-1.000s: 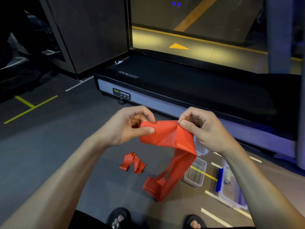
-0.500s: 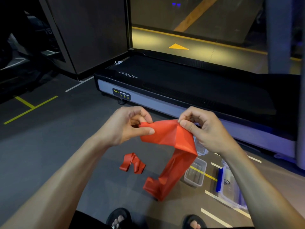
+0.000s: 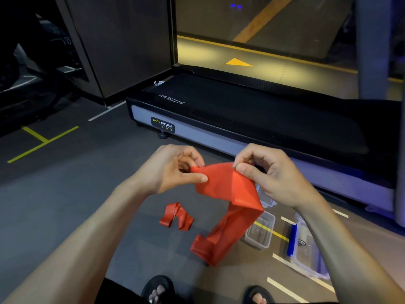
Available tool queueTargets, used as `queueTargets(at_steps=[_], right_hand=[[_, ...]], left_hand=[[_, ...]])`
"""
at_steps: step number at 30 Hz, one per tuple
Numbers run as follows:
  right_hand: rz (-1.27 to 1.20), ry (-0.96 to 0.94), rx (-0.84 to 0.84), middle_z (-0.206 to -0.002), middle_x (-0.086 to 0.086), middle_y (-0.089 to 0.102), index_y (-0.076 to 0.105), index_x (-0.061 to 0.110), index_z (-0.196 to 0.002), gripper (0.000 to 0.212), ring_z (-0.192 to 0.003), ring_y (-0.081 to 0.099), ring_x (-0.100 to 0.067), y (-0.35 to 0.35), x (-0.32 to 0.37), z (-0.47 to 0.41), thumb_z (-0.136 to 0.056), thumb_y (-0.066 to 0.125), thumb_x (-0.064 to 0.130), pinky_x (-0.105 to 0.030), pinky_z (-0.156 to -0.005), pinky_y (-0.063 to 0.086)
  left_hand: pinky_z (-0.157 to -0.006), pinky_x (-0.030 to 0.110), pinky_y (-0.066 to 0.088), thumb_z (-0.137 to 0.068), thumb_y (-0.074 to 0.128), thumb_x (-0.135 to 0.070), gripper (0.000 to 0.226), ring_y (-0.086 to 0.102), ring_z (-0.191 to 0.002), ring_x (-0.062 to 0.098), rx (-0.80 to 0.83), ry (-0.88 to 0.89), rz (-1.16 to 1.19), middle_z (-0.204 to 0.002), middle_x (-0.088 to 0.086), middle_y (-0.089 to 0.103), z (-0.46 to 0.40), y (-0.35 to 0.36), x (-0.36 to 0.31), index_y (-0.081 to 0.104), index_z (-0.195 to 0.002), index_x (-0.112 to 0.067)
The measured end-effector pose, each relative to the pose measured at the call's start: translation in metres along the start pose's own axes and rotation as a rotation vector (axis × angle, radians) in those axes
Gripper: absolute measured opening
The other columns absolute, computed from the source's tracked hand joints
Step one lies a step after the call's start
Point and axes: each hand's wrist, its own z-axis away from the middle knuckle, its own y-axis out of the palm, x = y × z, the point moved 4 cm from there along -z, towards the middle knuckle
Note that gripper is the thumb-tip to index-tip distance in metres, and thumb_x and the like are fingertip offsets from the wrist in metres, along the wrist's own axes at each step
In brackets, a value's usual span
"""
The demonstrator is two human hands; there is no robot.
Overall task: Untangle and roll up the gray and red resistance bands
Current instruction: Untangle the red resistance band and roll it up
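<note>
Little has moved since the earlier frames: both hands stay at the top edge of the red band [image 3: 228, 185], and the left fingers have only shifted a touch along its corner. Left hand [image 3: 173, 170] pinches the left corner between thumb and curled fingers; right hand [image 3: 269, 174] pinches the right corner the same way. Between them the band is spread flat, then folds and hangs down toward the floor [image 3: 65, 194], its lower end doubled over near the right sandal. A second red strip [image 3: 176, 218] lies crumpled on the floor to the left, well apart from the hanging one. No gray band shows in view. Clear tubs [image 3: 260, 231] sit on the floor to the right, just behind the hanging band, with the treadmill [image 3: 241, 110] farther off.

The step in hand looks like the start of the roll: the end is squared up but no turn is wound yet. Next, the fingers would need to tuck that edge over and turn it evenly, keeping both corners level so the roll does not skew, while the twisted lower end is let to straighten.
</note>
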Motion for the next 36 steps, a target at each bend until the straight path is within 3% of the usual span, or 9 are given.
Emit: queueTargets(at_steps=[3,8,14,17,20,25,32,36], right_hand=[[-0.004,-0.001,0.024,-0.089,0.002,0.069,0.070,0.015,-0.093,0.008,-0.082,0.062,-0.018,0.003,0.001,0.000,-0.098,0.067,0.009,-0.024,-0.077,0.048],[-0.015,0.030,-0.027,-0.089,-0.001,0.068,0.068,0.012,-0.093,0.006,-0.084,0.062,-0.026,0.000,-0.005,0.001,-0.099,0.066,0.009,-0.034,-0.077,0.051],[-0.022,0.057,-0.036,-0.086,0.000,0.068,0.067,0.012,-0.092,0.009,-0.080,0.062,-0.016,0.000,-0.011,0.002,-0.099,0.066,0.006,-0.027,-0.076,0.049],[-0.026,0.056,-0.036,-0.087,-0.002,0.068,0.067,0.012,-0.092,0.009,-0.080,0.062,-0.022,0.000,-0.011,0.002,-0.099,0.066,0.006,-0.028,-0.075,0.050],[-0.039,0.055,-0.045,-0.087,-0.001,0.068,0.067,0.011,-0.093,0.008,-0.080,0.062,-0.022,-0.001,-0.011,0.002,-0.099,0.066,0.006,-0.028,-0.075,0.050],[-0.052,0.054,-0.053,-0.085,0.007,0.067,0.068,0.010,-0.093,0.007,-0.079,0.060,-0.010,-0.002,-0.008,0.003,-0.099,0.066,0.008,-0.022,-0.075,0.048],[-0.086,0.050,-0.075,-0.087,-0.006,0.067,0.067,0.007,-0.094,0.006,-0.079,0.061,-0.012,-0.003,-0.010,0.003,-0.098,0.065,0.010,-0.023,-0.075,0.049],[-0.090,0.079,-0.076,-0.089,-0.006,0.068,0.067,0.009,-0.094,0.006,-0.082,0.062,-0.013,-0.003,-0.017,0.003,-0.099,0.064,0.008,-0.025,-0.078,0.050]], left_hand=[[-0.080,0.023,0.056,-0.076,0.091,-0.025,0.023,0.075,-0.078,0.012,0.003,-0.001,-0.032,-0.078,-0.005,0.077,0.000,0.000,-0.001,0.071,-0.088,-0.022],[-0.078,0.028,0.059,-0.080,0.088,-0.022,0.016,0.076,-0.076,0.014,-0.030,0.042,-0.049,-0.076,-0.005,0.077,0.002,-0.003,-0.003,0.073,-0.086,-0.020],[-0.071,0.039,0.060,-0.081,0.087,-0.027,0.015,0.074,-0.071,0.019,-0.073,0.104,-0.048,-0.073,-0.001,0.075,0.003,-0.003,-0.007,0.073,-0.080,-0.020],[-0.070,0.044,0.058,-0.081,0.087,-0.030,0.018,0.072,-0.068,0.024,-0.081,0.111,-0.038,-0.071,0.001,0.074,0.002,-0.003,-0.007,0.072,-0.079,-0.020],[-0.068,0.040,0.057,-0.079,0.088,-0.032,0.021,0.071,-0.066,0.021,-0.098,0.124,-0.068,-0.070,-0.002,0.074,0.001,-0.004,-0.008,0.071,-0.076,-0.022],[-0.063,0.018,0.049,-0.073,0.090,-0.041,0.027,0.070,-0.062,0.009,-0.188,0.107,-0.161,-0.065,-0.011,0.073,0.000,-0.006,-0.013,0.070,-0.072,-0.023],[-0.057,0.014,0.043,-0.069,0.092,-0.043,0.030,0.059,-0.053,0.003,-0.289,0.102,-0.160,-0.059,-0.010,0.067,-0.001,-0.010,-0.013,0.068,-0.068,-0.025],[-0.056,0.021,0.047,-0.072,0.091,-0.039,0.026,0.060,-0.055,0.008,-0.271,0.117,-0.115,-0.063,-0.005,0.069,-0.001,-0.010,-0.013,0.070,-0.071,-0.024]])
